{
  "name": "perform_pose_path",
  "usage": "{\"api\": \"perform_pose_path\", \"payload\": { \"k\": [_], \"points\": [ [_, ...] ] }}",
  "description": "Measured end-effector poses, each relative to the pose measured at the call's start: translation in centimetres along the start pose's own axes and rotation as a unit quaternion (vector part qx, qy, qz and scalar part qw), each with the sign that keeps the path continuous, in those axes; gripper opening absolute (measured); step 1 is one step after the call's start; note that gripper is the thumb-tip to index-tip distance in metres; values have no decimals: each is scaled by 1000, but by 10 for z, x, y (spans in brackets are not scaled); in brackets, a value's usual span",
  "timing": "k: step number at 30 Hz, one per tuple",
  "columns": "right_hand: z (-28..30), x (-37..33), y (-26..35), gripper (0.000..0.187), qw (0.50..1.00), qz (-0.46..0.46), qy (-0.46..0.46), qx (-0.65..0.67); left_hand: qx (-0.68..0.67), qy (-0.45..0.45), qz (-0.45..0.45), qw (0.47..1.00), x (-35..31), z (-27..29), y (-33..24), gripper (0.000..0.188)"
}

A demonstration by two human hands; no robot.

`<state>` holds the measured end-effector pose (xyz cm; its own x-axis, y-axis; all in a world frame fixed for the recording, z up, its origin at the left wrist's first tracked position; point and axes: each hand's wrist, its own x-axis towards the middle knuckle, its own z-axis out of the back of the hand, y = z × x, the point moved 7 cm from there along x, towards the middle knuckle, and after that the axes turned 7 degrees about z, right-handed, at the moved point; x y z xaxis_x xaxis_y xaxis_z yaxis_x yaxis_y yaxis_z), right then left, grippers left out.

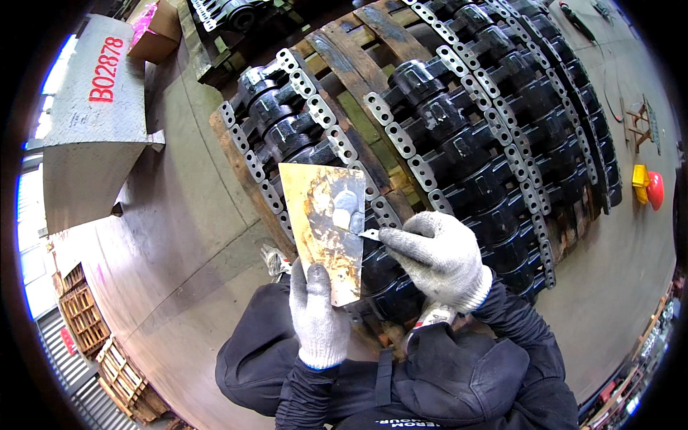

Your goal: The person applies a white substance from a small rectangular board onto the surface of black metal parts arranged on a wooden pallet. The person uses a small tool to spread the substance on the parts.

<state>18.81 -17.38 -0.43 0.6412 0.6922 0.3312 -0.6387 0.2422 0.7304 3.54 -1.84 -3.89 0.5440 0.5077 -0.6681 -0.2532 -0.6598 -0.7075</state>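
Observation:
My left hand (319, 322), in a grey-white knit glove, grips the lower edge of a stained tan and grey board (315, 208). The board is flat and tapered, with its upper end tilted away from me. A smooth grey lump of putty-like paste (347, 208) sits on its right part. My right hand (444, 258), gloved the same way, is closed in a pinch on a small pale scraper (370, 234). The scraper's tip is at the board's right edge, close to the paste; most of it is hidden by my fingers.
Black track chain assemblies (466, 154) with bare metal link faces lie in rows on a wooden pallet (344, 57) before me. A large grey steel piece (93, 143) stands at the left, near a cardboard box (159, 32). At far right are a yellow and red object (647, 186) and a small stand (643, 125).

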Motion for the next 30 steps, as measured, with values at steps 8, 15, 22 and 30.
{"api": "perform_pose_path", "payload": {
  "k": [8, 15, 22, 30],
  "points": [
    [-10, -7, -8, 24, 990, -83, 17, 116, 53, -1, -40, 998, 0, -1, -2, 56],
    [-11, -33, -42, 23, 861, -372, 24, 345, 117, 2, -60, 991, -1, -5, -6, 58],
    [36, -33, -121, 20, 896, -332, -189, 226, 57, -6, -64, 996, -3, -1, -9, 48],
    [84, -26, -182, 20, 933, -229, -207, -185, 38, -12, -76, 996, -2, -4, -6, 52]
  ]
}}
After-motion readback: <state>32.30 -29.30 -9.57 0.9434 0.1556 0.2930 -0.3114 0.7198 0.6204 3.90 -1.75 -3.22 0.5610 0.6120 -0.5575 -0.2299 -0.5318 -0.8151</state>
